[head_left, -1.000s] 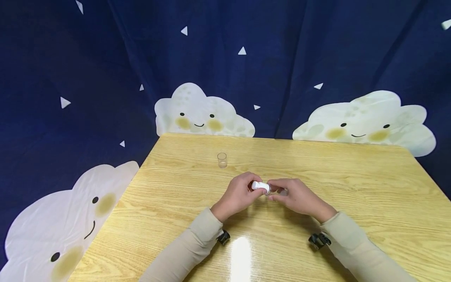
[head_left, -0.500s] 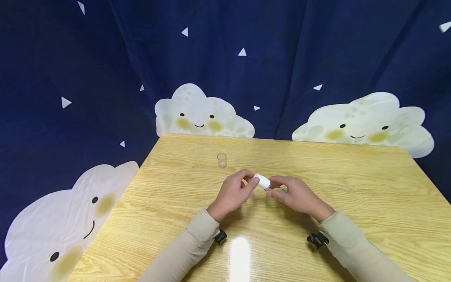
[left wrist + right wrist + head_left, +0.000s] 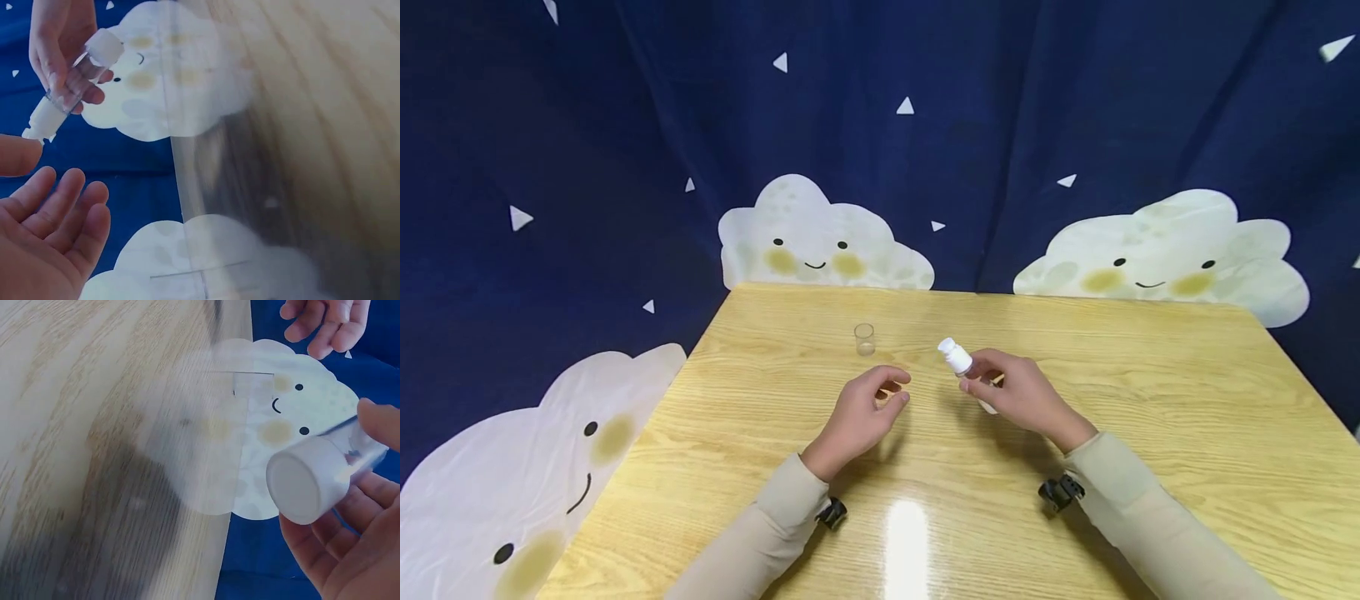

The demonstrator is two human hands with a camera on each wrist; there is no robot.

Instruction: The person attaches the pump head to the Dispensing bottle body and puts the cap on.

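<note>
My right hand (image 3: 1022, 396) grips a small clear bottle around its see-through middle, above the table. The bottle's white pump top (image 3: 955, 357) tilts up and to the left. Its white round base (image 3: 306, 481) faces the right wrist camera, and both white ends show in the left wrist view, where the base (image 3: 105, 47) is uppermost. My left hand (image 3: 857, 412) is apart from the bottle, fingers loosely bent, with nothing between them. Further back on the table stands a small clear cap or cup (image 3: 865, 340); which of these it is I cannot tell.
Light wood-grain table (image 3: 760, 350) lies under both hands, with a bright glare patch near its front. A dark blue curtain (image 3: 970, 125) with clouds and triangles hangs beyond its back and left edges.
My left hand has let go of the bottle's white top and moved left. The right hand has lifted the bottle a little, tilting its pump top more upward. The clear cap or cup stays put.
</note>
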